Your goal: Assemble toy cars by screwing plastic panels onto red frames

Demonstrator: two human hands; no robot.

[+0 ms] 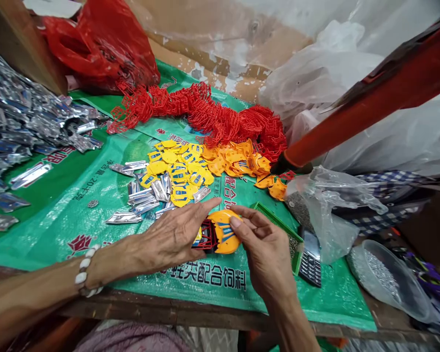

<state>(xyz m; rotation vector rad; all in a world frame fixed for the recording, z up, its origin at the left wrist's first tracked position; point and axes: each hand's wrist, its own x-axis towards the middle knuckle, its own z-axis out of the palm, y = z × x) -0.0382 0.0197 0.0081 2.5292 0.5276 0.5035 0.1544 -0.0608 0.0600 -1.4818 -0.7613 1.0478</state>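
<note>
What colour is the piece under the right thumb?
The piece is orange with blue markings; head view.

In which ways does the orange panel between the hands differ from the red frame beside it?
The orange panel is a broad solid sheet with blue markings; the red frame is made of thin bars. The right hand pinches the orange panel, while the left hand partly covers the red frame. Both look like plastic.

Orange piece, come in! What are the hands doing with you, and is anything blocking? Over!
Left hand holding red frame. Right hand pinching orange piece, held at the frame. Yellow pieces piled beyond the hands, not in the way.
</note>
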